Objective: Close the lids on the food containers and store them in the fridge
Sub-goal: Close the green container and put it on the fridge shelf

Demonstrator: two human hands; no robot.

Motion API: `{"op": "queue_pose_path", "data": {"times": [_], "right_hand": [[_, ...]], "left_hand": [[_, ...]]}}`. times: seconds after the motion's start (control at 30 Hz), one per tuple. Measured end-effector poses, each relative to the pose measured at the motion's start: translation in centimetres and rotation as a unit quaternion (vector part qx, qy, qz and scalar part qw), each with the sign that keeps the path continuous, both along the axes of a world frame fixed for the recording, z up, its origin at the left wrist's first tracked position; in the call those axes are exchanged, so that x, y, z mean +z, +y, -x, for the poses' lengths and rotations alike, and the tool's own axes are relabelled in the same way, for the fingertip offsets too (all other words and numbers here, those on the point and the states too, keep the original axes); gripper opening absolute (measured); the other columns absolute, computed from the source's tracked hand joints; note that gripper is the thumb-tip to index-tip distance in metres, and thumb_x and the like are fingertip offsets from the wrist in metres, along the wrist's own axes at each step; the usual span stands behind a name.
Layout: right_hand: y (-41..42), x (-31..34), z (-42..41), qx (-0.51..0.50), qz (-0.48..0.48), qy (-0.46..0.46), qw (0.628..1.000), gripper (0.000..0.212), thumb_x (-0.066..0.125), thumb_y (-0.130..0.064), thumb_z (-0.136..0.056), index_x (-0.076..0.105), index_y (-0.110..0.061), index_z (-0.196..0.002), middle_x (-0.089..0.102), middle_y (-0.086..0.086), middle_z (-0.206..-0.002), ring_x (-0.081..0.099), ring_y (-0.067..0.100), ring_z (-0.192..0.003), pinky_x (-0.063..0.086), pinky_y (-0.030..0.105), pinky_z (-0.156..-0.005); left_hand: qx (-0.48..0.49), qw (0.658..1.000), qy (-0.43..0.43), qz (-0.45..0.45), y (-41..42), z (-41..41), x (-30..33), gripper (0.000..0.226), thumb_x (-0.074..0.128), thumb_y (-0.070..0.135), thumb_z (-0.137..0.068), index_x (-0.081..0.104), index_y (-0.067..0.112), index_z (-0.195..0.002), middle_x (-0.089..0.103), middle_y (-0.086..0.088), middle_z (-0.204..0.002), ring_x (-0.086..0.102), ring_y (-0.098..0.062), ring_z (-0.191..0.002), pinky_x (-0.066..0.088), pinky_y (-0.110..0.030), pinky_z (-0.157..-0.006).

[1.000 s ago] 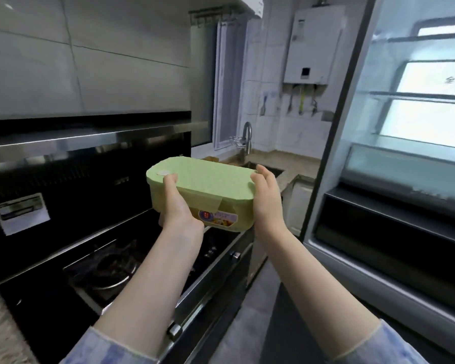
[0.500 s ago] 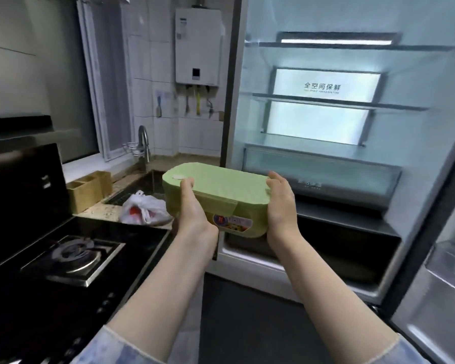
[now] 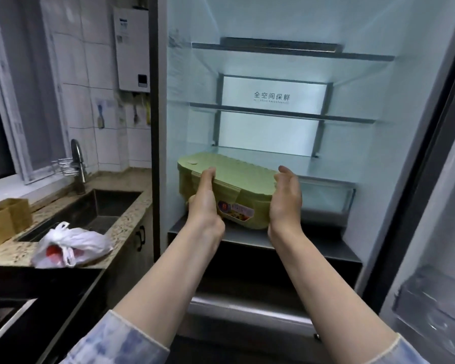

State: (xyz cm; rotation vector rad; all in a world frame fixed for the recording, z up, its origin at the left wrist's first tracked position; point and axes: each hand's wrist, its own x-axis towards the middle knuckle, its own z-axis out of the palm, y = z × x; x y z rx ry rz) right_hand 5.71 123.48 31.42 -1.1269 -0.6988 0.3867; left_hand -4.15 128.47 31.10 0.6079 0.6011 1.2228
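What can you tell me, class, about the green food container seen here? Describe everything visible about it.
The green food container is a pale green, oblong box with rounded ends that looks like plastic. Its ridged lid is closed, with a small round button near the far left corner. A colourful label sits on the front wall. It is level, at the front of the open fridge's lower shelf. The left hand presses its left end; the right hand cups its right end, fingers loosely open.
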Motion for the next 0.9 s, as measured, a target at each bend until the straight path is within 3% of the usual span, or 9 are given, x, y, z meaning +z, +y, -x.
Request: {"op": "queue_pose_path", "data": {"times": [0.13,0.23,0.33,0.43,0.5,0.57,0.63,0.7,0.9], "right_hand": [[1.8,1.3,-1.8,-0.018,-0.005,-0.044,0.999,0.038,0.044,-0.028,-0.094,0.044,-0.023,-0.132,0.035,0.000,-0.143,0.038,0.011,-0.118,0.029,0.026,-0.094],[3.1,1.9,-2.4,-0.034,-0.008,-0.070,0.997,0.043,0.046,-0.028,-0.093,0.040,-0.021,-0.136,0.026,0.000,-0.144,0.034,0.015,-0.130,0.030,0.028,-0.104],[4.8,2.1,-2.7,-0.033,-0.004,-0.085,0.996,0.044,0.046,-0.030,-0.094,0.039,-0.021,-0.137,0.023,0.000,-0.146,0.031,0.018,-0.135,0.030,0.038,-0.113],[6.8,2.1,-2.6,-0.029,0.001,-0.101,0.994,0.046,0.045,-0.031,-0.095,0.038,-0.022,-0.139,0.022,0.001,-0.148,0.031,0.019,-0.136,0.030,0.041,-0.115],[8.4,2.1,-2.5,-0.034,0.003,-0.125,0.992,0.046,0.046,-0.032,-0.096,0.038,-0.022,-0.140,0.022,0.002,-0.149,0.030,0.019,-0.138,0.029,0.042,-0.115],[9.8,2.2,-2.6,-0.034,0.011,-0.143,0.989,0.046,0.046,-0.032,-0.096,0.038,-0.022,-0.140,0.021,0.003,-0.150,0.030,0.019,-0.138,0.029,0.041,-0.115],[11.1,2.2,-3.0,-0.029,0.022,-0.153,0.988,0.047,0.047,-0.032,-0.096,0.037,-0.023,-0.141,0.022,0.003,-0.149,0.032,0.019,-0.135,0.032,0.038,-0.114],[12.3,2.0,-3.2,-0.029,0.032,-0.160,0.986,0.049,0.049,-0.031,-0.096,0.035,-0.023,-0.142,0.023,0.003,-0.149,0.032,0.018,-0.135,0.032,0.034,-0.113],[15.9,1.4,-3.3,-0.056,0.038,-0.183,0.981,0.056,0.060,-0.033,-0.090,0.039,-0.024,-0.141,0.027,0.003,-0.148,0.034,0.015,-0.134,0.031,0.030,-0.113]], "left_hand": [[-0.037,0.997,0.041,-0.057,2.4,-2.6,1.2,0.057,0.066,0.044,-0.081,0.055,0.012,-0.126,0.066,-0.012,-0.121,0.064,-0.029,-0.109,0.052,-0.046,-0.095],[-0.059,0.991,0.050,-0.105,4.6,-3.6,2.0,0.056,0.062,0.044,-0.085,0.053,0.010,-0.128,0.066,-0.011,-0.117,0.064,-0.024,-0.100,0.052,-0.034,-0.078],[-0.063,0.987,0.055,-0.135,7.2,-4.2,2.7,0.049,0.056,0.045,-0.089,0.055,0.012,-0.126,0.067,-0.007,-0.109,0.063,-0.016,-0.091,0.049,-0.029,-0.081],[-0.052,0.988,0.073,-0.129,9.9,-4.9,2.8,0.034,0.050,0.046,-0.092,0.062,0.016,-0.103,0.066,0.001,-0.078,0.058,-0.006,-0.062,0.044,-0.022,-0.062],[-0.046,0.987,0.096,-0.123,11.9,-5.4,2.8,0.034,0.045,0.049,-0.093,0.060,0.020,-0.084,0.056,0.003,-0.063,0.049,-0.005,-0.050,0.040,-0.020,-0.058],[-0.052,0.983,0.116,-0.131,13.8,-5.7,2.7,0.037,0.041,0.052,-0.093,0.060,0.020,-0.090,0.058,-0.002,-0.080,0.053,-0.011,-0.068,0.043,-0.025,-0.072],[-0.053,0.977,0.149,-0.142,15.3,-5.9,2.9,0.045,0.039,0.055,-0.092,0.058,0.018,-0.111,0.062,-0.004,-0.108,0.058,-0.016,-0.095,0.044,-0.029,-0.085],[-0.051,0.972,0.176,-0.150,16.5,-6.1,3.0,0.057,0.036,0.057,-0.092,0.051,0.017,-0.130,0.057,-0.004,-0.129,0.057,-0.018,-0.114,0.046,-0.028,-0.086],[-0.045,0.953,0.259,-0.152,20.1,-6.3,3.2,0.068,0.024,0.060,-0.094,0.031,0.015,-0.146,0.038,-0.009,-0.148,0.044,-0.025,-0.130,0.038,-0.042,-0.111]]}}
